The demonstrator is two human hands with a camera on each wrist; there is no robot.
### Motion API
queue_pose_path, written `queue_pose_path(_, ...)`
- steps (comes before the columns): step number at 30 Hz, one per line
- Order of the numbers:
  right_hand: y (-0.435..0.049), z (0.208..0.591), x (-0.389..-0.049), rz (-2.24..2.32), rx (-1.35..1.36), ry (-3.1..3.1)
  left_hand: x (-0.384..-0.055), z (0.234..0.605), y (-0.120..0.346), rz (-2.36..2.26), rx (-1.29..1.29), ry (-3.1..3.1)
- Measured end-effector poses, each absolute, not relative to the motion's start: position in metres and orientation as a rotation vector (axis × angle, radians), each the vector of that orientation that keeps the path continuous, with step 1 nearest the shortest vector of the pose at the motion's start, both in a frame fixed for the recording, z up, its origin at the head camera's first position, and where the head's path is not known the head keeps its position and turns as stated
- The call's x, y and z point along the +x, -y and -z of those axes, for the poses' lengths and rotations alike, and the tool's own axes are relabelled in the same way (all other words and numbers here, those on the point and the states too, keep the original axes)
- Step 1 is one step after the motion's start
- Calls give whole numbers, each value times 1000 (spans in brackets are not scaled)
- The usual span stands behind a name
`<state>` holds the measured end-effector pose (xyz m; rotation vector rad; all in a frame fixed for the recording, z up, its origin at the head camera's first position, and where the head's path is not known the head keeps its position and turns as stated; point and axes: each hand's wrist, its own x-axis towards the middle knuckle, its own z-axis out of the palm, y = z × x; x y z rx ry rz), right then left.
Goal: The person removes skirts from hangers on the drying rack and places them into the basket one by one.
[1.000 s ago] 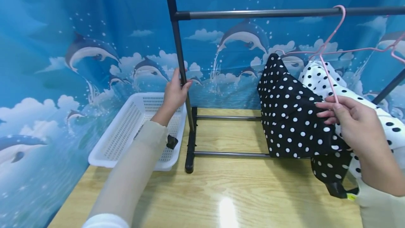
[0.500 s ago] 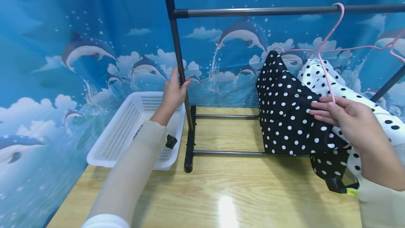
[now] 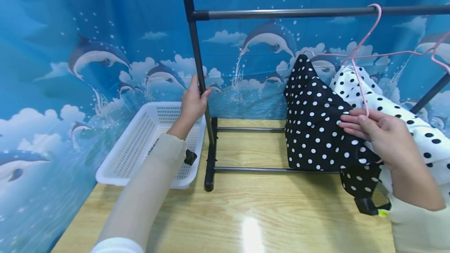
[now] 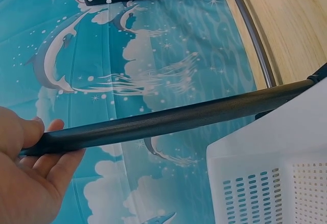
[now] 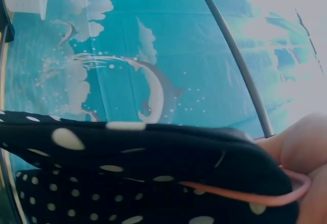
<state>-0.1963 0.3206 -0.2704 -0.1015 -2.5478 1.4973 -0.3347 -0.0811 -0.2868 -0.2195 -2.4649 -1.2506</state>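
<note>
My left hand (image 3: 193, 102) grips the dark upright pole (image 3: 195, 42) of a clothes rack; in the left wrist view the thumb and fingers curl round this pole (image 4: 153, 124). At the right, my right hand (image 3: 391, 139) pinches the lower end of a pink hanger (image 3: 359, 81) hooked over the rack's top bar (image 3: 288, 13). A black garment with white polka dots (image 3: 313, 128) hangs from this hanger, its lower part bunched by the hand. Up close, the right wrist view shows the black cloth (image 5: 102, 157) and a bent end of the hanger (image 5: 265, 199).
Behind the black garment hangs a white garment with black dots (image 3: 404, 116). Another pink hanger (image 3: 435, 56) enters at the right edge. A white perforated basket (image 3: 121, 147), holding a small black item (image 3: 190, 157), stands left of the rack on the wooden table (image 3: 225, 218).
My right hand has shifted slightly left, swinging the lower part of the hanger and the black garment with it. The left hand keeps its place on the pole.
</note>
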Motion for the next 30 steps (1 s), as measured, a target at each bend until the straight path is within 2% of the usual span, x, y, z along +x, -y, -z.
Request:
queue_pose_path(5, -324, 274, -194, -1641, -31, 2406, -334, 287, 80, 1251, -215, 2471)
queue_pose_path(16, -320, 271, -192, -1708, -71, 2321, -333, 288, 80, 1224, -208, 2473)
queue_pose_path(30, -314, 264, -184, -1661, -55, 2271, -334, 289, 81, 1232, -216, 2471)
